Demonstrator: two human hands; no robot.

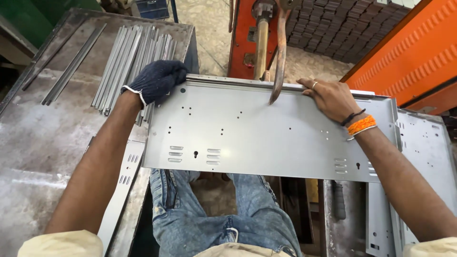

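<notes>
A long grey sheet-metal panel (266,133) with punched holes and louvre slots lies flat in front of me, over my knees. My left hand (157,81), in a dark knitted glove, grips its far left corner. My right hand (331,97), bare with a ring and an orange wristband, holds the panel's far edge to the right of centre. A curved metal arm of the machine (278,62) comes down onto the far edge between my hands, next to a brass-coloured rod (261,43).
A bundle of thin grey metal strips (128,62) lies on the steel table (43,138) at the left. More punched panels (428,152) are stacked at the right. An orange machine body (409,52) and stacked dark parts (342,28) stand behind.
</notes>
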